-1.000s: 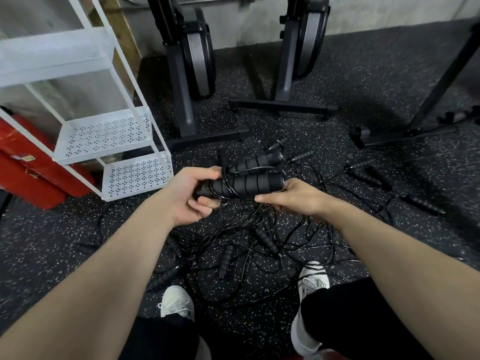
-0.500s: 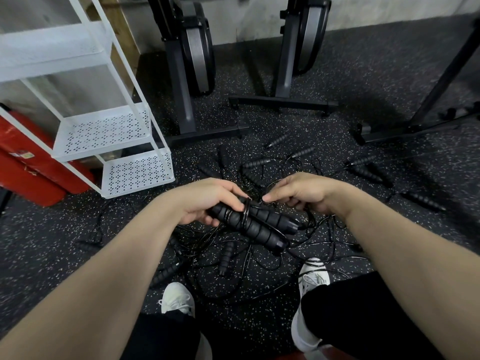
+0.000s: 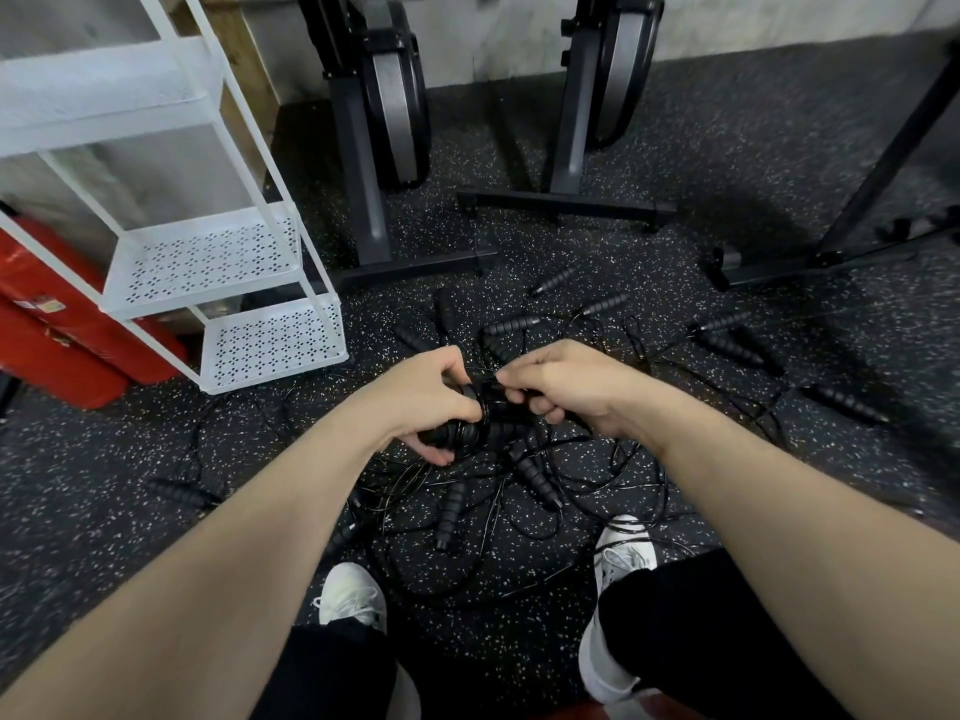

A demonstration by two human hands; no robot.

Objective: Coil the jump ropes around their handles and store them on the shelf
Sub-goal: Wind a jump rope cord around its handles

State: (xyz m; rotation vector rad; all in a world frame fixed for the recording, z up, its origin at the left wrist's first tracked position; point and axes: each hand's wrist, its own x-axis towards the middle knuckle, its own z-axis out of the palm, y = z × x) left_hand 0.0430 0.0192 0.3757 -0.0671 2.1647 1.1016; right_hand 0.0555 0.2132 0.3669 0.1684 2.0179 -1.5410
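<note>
My left hand [image 3: 423, 397] grips a pair of black foam jump rope handles [image 3: 467, 431] with thin black cord wound round them. My right hand [image 3: 566, 387] pinches the cord just right of the handles, its fingers curled over the bundle. Both hands hover above a tangled pile of black jump ropes [image 3: 519, 491] on the speckled floor. Loose handles [image 3: 727, 348] lie scattered around the pile. The white metal shelf [image 3: 270, 343] stands at the left, its perforated trays bare.
Two black exercise machines [image 3: 395, 122] stand against the back wall, their floor bars just beyond the ropes. A dark rack leg [image 3: 883, 163] slants at the right. Red cases [image 3: 57, 324] sit behind the shelf. My white shoes [image 3: 353, 595] are below the pile.
The handle bundle has dropped lower and tilted. My right hand went from the bundle's right end to above it and now pinches the cord closer to my left hand.
</note>
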